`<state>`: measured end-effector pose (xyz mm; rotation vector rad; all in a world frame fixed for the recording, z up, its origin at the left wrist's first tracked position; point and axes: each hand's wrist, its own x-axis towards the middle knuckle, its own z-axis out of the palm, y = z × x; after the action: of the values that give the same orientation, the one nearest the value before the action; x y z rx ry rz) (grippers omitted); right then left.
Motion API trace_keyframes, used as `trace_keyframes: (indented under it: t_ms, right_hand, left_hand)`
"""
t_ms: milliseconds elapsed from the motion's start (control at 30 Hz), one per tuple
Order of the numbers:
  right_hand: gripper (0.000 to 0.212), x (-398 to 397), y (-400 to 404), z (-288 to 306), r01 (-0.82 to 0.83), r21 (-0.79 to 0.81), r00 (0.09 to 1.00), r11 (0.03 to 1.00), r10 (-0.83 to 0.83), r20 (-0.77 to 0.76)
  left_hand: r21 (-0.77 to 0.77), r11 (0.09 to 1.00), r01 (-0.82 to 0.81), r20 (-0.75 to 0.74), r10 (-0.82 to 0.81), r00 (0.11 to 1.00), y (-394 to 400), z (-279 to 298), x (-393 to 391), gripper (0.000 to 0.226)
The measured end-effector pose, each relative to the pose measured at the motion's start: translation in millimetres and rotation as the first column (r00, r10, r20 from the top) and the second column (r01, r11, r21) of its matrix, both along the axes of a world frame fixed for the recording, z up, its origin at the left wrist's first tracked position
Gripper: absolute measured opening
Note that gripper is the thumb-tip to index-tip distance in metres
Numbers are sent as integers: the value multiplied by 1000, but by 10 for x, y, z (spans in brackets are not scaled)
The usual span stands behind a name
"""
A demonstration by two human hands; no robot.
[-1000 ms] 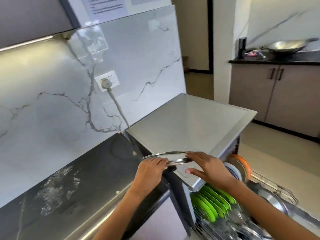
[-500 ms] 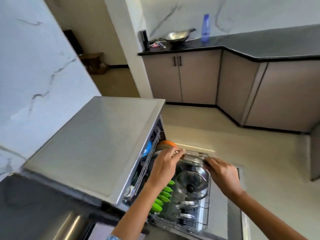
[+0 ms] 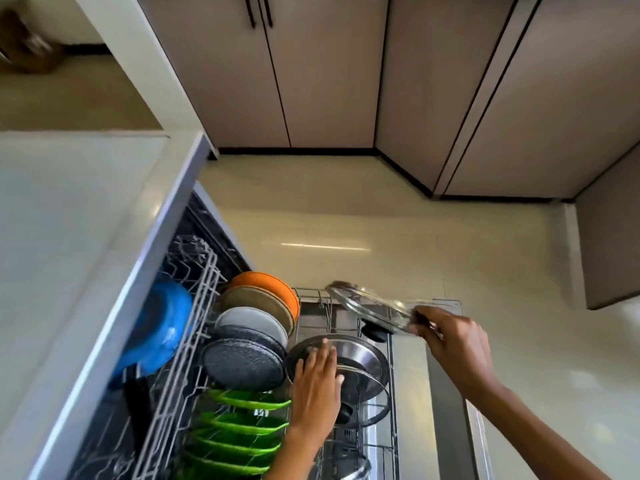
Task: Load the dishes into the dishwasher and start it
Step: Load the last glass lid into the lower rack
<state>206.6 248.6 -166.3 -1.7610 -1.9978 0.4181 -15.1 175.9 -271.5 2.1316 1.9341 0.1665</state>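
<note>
Glass lid held over the lower rack — looking for a slot.

Head view: the right hand pinches the lid by its near rim, tilted, knob side down, its span running away and leftward from that hand, above the rack's far end. The left hand, fingers straight, presses on the steel bowl below, just nearer than the lid — steadying it, probably, though motion blur leaves contact unsure. Plates stand left of that hand.
</note>
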Motion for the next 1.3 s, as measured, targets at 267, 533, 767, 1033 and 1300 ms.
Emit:
trace_keyframes:
  t_ms: [267,533,767,1033,1300]
  right_hand:
    - [20,-310,1086,-798,-185,-263,974,947,213,80]
    - [30,-508,1550,-972,-295,-426,909,855,388,152]
    - [27,-702,1674,-1159,-317,-505,910,803,408,78]
    - [29,-956,1659,-1367,-312,-556,887,770,446,121]
    - [27,-1040,1642,-1386,-354,-559,874,749,478,87]
  left_hand:
    - [-144,985,97,-53,-106,993,697,-1053,-54,56]
    - [-209,976,70,28,-65,997,582,-1012,-89,52]
    - [-247,967,54,5,-55,998,431,-900,-99,53]
    - [-176,983,58,8,-58,998,361,-947,-110,52]
    - [-181,980,86,38,-80,996,379,-915,-103,78]
